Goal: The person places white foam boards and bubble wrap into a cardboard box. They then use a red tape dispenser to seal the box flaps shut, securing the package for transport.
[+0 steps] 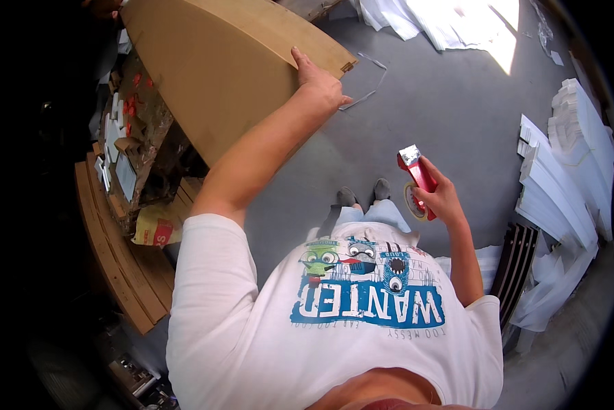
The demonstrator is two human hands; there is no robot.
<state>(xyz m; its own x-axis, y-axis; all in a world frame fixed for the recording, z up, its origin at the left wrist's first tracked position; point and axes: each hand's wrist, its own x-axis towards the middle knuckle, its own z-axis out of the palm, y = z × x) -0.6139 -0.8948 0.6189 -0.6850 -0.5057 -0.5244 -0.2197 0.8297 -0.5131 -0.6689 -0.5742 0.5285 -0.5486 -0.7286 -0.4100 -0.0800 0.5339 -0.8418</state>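
A long brown cardboard box (225, 75) slants across the upper left. My left hand (318, 83) rests against its near right end, with fingers stretched apart and one over the top edge; part of the hand's contact is hidden. Farther right, clear of the box, my right hand (441, 198) is closed around a red hand-held tape dispenser (424, 179). A roll of tape (412, 203) sits in the dispenser, beside my thumb. The metallic-looking front end of the dispenser points up and away from me.
A cluttered workbench (158, 130) stands left, below the box. Long brown boards (112, 239) and a yellow-red bag (155, 225) lie near it. White foam sheets (560, 184) are stacked at right beside dark slats (519, 266). A strap loop (382, 72) lies on the grey floor (457, 102).
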